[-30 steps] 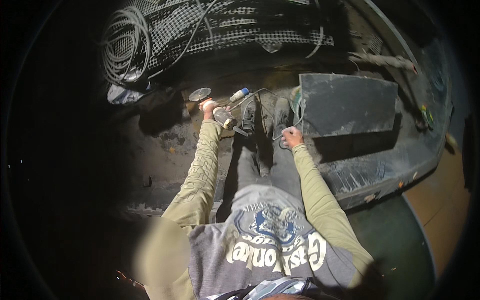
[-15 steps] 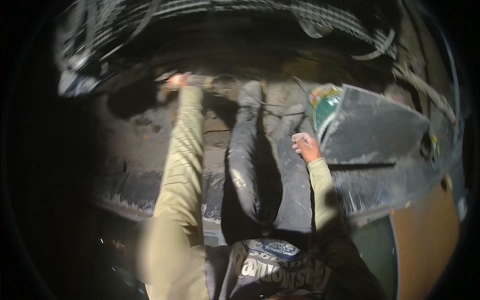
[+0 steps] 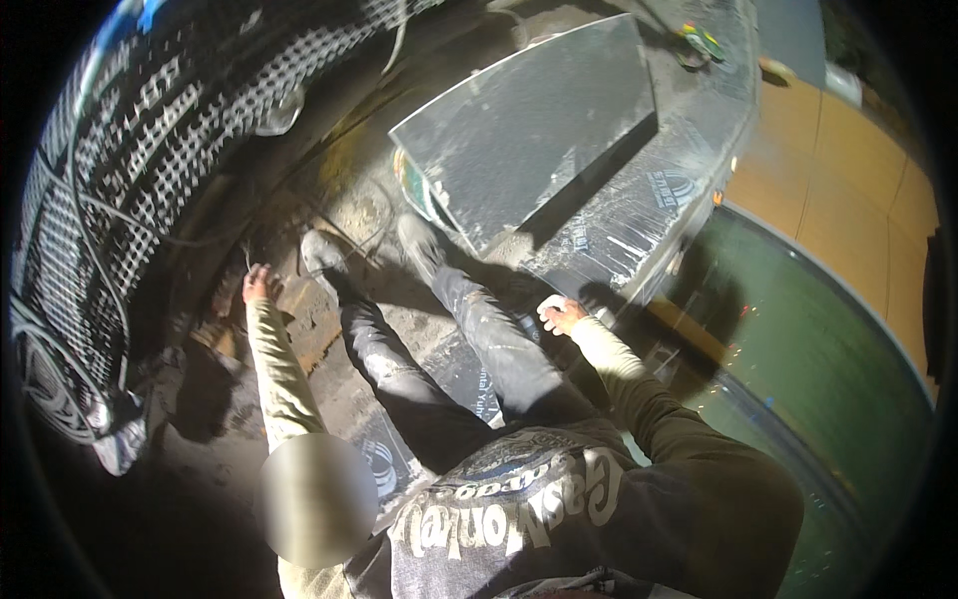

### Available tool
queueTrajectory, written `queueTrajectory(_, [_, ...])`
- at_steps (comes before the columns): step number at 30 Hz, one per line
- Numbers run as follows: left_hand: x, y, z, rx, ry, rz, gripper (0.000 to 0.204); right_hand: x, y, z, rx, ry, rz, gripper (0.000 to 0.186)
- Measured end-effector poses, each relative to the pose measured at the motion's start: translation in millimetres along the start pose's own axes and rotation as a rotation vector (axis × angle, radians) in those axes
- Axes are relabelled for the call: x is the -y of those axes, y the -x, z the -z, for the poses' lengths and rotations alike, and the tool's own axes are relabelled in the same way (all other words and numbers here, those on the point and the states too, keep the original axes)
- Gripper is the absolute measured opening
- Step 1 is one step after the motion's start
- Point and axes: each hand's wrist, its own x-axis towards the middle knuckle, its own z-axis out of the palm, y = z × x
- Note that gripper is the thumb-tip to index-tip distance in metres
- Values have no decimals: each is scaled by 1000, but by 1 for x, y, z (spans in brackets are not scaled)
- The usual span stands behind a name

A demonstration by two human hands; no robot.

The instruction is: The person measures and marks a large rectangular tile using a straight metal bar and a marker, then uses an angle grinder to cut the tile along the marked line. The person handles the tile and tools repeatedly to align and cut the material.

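My left hand (image 3: 257, 283) is low over the rubble-strewn ground, left of my feet. Its fingers look partly stretched, and I make out nothing between them. Broken brown pieces (image 3: 315, 339) lie beside it. My right hand (image 3: 561, 313) hovers by my right thigh with its fingers curled in. Its fingertips look whitish; whether they pinch something small is hidden. Ahead of that hand a large dark grey panel (image 3: 544, 125) with angled corners lies tilted, one edge over a green-and-white round thing (image 3: 411, 188). Dust coats the panel.
A pale grid mesh (image 3: 160, 190) curves along the left, with cables (image 3: 62, 384) coiled at its foot. Film-covered ledge (image 3: 649, 225) runs past the panel. Beyond it are a green surface (image 3: 798, 329) and tan boards (image 3: 848, 165) on the right. A small green-and-yellow object (image 3: 702, 42) lies far off.
My view has turned to the right, bringing in more of the panel, ledge and green surface. My left hand has left a blurred pale cylindrical thing beside it. My right hand stays curled.
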Motion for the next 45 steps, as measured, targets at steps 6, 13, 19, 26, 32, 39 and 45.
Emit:
queueTrajectory(6, [-42, 73, -142, 218, -527, -491, 37, -38, 31, 90, -110, -194, 102, 19])
queueTrajectory(13, [-63, 136, -226, -24, -1258, -1367, 31, 17, -93, 193, 47, -456, 234, 24])
queueTrajectory(19, [-33, 189, -382, -48, -1227, -832, 53, -16, -227, 229, 189, -721, 141, 32])
queueTrajectory(26, [-91, 143, -452, -207, -1480, -1070, 69, 52, -265, 153, 157, -715, 50, 75])
queueTrajectory(32, [-85, 97, -539, -85, -1681, -686, 73, 33, -275, 80, 267, -1078, -173, 122])
queueTrajectory(39, [-56, 93, -538, 19, -1790, -732, 94, -16, -286, 79, -72, -972, -111, 122])
queueTrajectory(45, [2, 231, -517, 242, -1567, -584, 88, -120, -225, 128, -300, -594, -26, 101])
